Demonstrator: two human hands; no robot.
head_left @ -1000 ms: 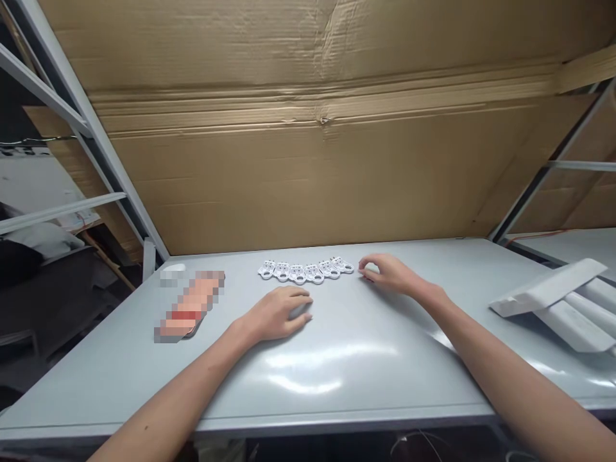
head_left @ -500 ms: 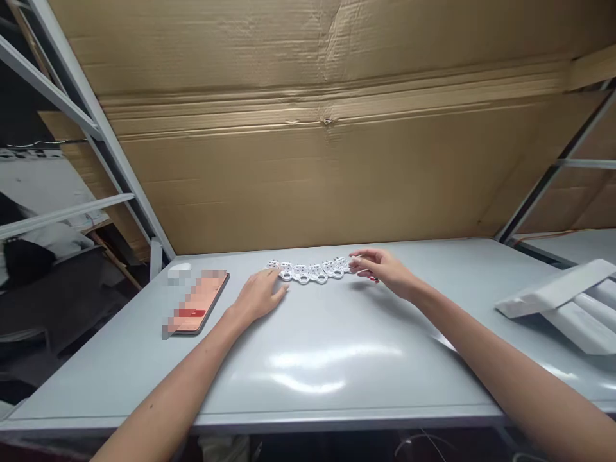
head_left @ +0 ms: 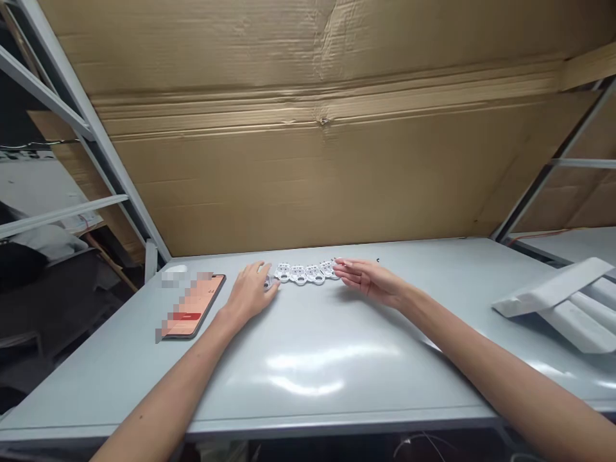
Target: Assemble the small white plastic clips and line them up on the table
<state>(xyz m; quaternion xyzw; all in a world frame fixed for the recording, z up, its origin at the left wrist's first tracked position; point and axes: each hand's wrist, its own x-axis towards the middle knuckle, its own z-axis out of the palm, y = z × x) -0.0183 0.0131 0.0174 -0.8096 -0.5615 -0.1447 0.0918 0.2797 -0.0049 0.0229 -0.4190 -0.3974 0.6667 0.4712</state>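
Closing inward now, both hands are staying apart: I'm seeing the phone (head_left: pixel 192 307), then the left hand (head_left: pixel 250 294) on the end of the white plastic chain (head_left: pixel 303 274), grip unclear, and the right hand (head_left: pixel 368 282) open at its other end. A hasty nudge is risking scattering it. Grey table (head_left: pixel 120 385), cardboard (head_left: pixel 308 167) behind, white profiles (head_left: pixel 553 301) rightward.

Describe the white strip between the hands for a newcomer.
On the grey bench below the cardboard sheet, look near the far edge. The strip is the linked row of holed white pieces, its ends at the left hand and right hand.
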